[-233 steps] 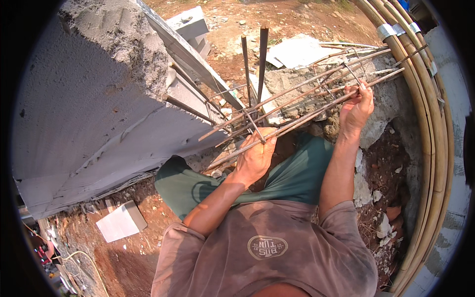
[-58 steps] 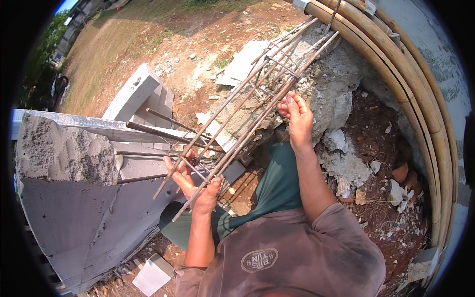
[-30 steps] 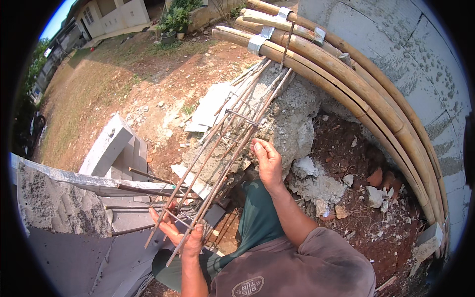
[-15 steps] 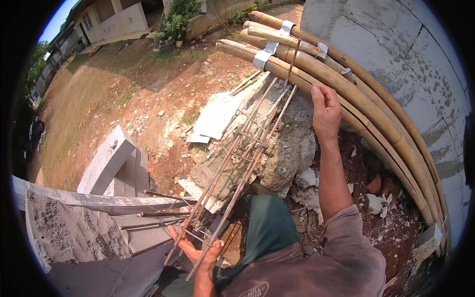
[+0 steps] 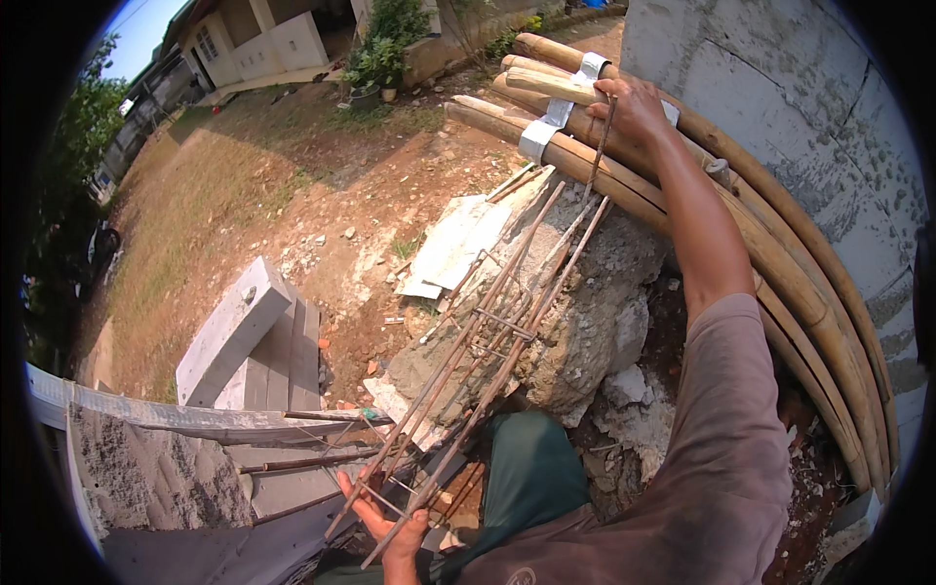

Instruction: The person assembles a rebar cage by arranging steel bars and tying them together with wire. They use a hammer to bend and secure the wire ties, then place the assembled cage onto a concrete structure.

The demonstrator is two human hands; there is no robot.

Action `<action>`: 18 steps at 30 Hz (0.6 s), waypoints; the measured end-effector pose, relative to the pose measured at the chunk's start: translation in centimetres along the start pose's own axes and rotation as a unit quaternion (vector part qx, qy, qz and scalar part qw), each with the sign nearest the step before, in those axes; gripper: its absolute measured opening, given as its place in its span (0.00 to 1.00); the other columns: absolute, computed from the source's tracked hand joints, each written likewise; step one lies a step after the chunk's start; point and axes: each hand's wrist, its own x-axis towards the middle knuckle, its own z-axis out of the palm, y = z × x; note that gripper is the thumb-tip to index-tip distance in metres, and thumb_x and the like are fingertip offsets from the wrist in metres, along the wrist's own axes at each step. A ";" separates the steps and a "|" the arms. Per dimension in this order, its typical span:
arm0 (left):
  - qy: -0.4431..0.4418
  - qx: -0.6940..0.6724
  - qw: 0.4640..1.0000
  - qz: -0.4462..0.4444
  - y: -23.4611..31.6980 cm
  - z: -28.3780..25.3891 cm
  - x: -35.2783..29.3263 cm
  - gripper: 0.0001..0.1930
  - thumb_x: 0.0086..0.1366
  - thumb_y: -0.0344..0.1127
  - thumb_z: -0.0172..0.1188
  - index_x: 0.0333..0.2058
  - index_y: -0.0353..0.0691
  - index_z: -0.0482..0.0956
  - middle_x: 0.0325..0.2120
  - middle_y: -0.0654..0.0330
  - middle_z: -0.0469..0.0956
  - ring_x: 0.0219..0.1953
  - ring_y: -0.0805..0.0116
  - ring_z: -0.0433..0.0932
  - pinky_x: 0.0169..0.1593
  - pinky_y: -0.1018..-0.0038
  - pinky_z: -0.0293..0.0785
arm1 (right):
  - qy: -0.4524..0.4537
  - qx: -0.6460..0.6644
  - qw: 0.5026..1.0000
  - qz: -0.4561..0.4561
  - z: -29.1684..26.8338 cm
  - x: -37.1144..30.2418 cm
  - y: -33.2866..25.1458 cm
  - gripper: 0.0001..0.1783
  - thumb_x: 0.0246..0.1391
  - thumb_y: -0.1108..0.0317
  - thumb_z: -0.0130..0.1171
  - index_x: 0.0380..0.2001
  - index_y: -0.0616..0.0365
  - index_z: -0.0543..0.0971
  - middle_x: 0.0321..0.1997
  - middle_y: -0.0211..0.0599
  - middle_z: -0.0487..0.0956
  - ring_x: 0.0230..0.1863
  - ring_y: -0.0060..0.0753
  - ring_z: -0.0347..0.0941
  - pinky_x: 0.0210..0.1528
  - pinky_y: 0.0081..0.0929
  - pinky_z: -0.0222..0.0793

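A long rusty rebar cage [image 5: 478, 341], made of thin bars tied with square stirrups, slopes from near my lap toward the bamboo poles. My left hand [image 5: 395, 526] supports its near end, fingers beneath the bars and thumb beside one. Stretched out far and to the right, my right hand [image 5: 636, 107] is closed around the top of an upright steel rod [image 5: 602, 146] by the cage's far end. Its fingers are right over the bamboo poles [image 5: 604, 175], which are bound with silvery tape. What the fingertips touch behind the rod is partly hidden.
Beneath the cage is a rough concrete lump [image 5: 595, 322], with a pale flat sheet [image 5: 456, 239] beside it. Light blocks [image 5: 239, 331] lean at left, behind a mortar-topped wall [image 5: 146, 478] with protruding rebar. A grey block wall [image 5: 780, 117] rises at right.
My right hand has moved forward from beside the bamboo to the upright rod's top, straightening the arm. My left hand stays at the cage's near end. The whole view has shifted slightly.
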 end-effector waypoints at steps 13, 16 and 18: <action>-0.014 0.018 1.000 -0.003 -0.3 0.0 -0.1 0.67 0.40 0.65 0.70 0.65 0.34 0.35 0.55 0.49 0.59 0.57 0.54 0.62 0.61 0.60 0.57 | 0.185 0.486 0.792 0.319 -7.2 0.9 9.1 0.21 0.51 0.53 0.60 0.35 0.61 0.73 0.26 0.31 0.77 0.19 0.17 0.74 0.19 0.14 0.72; -0.019 0.041 0.999 0.002 -0.4 -0.3 0.2 0.68 0.39 0.65 0.71 0.65 0.34 0.35 0.55 0.49 0.59 0.58 0.54 0.62 0.61 0.60 0.56 | 0.175 0.520 0.762 0.344 -7.3 -0.5 7.9 0.20 0.51 0.54 0.59 0.32 0.62 0.73 0.25 0.32 0.76 0.18 0.19 0.73 0.17 0.16 0.69; -0.021 0.028 0.999 -0.012 0.0 -0.1 0.2 0.68 0.39 0.65 0.71 0.65 0.34 0.35 0.55 0.49 0.59 0.58 0.54 0.62 0.61 0.60 0.56 | 0.180 0.532 0.746 0.358 -7.7 -1.5 7.6 0.19 0.51 0.55 0.58 0.30 0.64 0.73 0.23 0.32 0.75 0.16 0.20 0.72 0.16 0.17 0.66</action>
